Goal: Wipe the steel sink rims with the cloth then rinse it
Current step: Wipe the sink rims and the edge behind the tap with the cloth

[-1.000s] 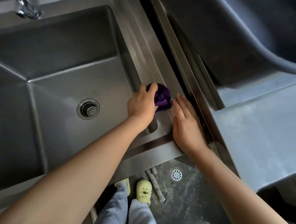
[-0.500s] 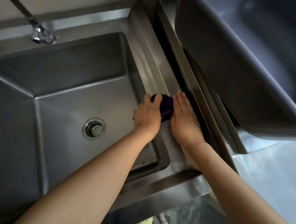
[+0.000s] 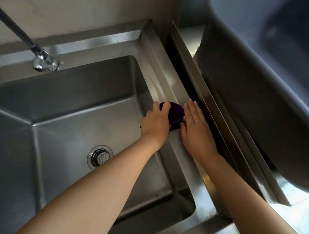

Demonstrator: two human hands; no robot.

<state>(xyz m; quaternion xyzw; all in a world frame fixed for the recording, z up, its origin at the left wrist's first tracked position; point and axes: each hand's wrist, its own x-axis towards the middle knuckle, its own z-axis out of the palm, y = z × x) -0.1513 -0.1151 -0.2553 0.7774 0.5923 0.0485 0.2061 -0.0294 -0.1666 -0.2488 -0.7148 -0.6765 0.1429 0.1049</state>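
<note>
A purple cloth (image 3: 175, 113) is bunched on the right rim (image 3: 163, 81) of the steel sink, about halfway along it. My left hand (image 3: 155, 124) grips the cloth from the basin side, fingers curled over it. My right hand (image 3: 196, 129) lies flat on the rim just right of the cloth, its fingers straight and touching the cloth's edge. Most of the cloth is hidden under my left hand.
The deep steel basin has a round drain strainer (image 3: 100, 157) in its floor. A chrome tap (image 3: 42, 61) hangs over the back rim. A dark gap separates the sink from a steel counter (image 3: 293, 212) carrying a large grey tub (image 3: 261, 87).
Both hands have slid with the cloth farther along the right rim, away from the front corner. The camera has tilted up, so the floor and shoes have left the view.
</note>
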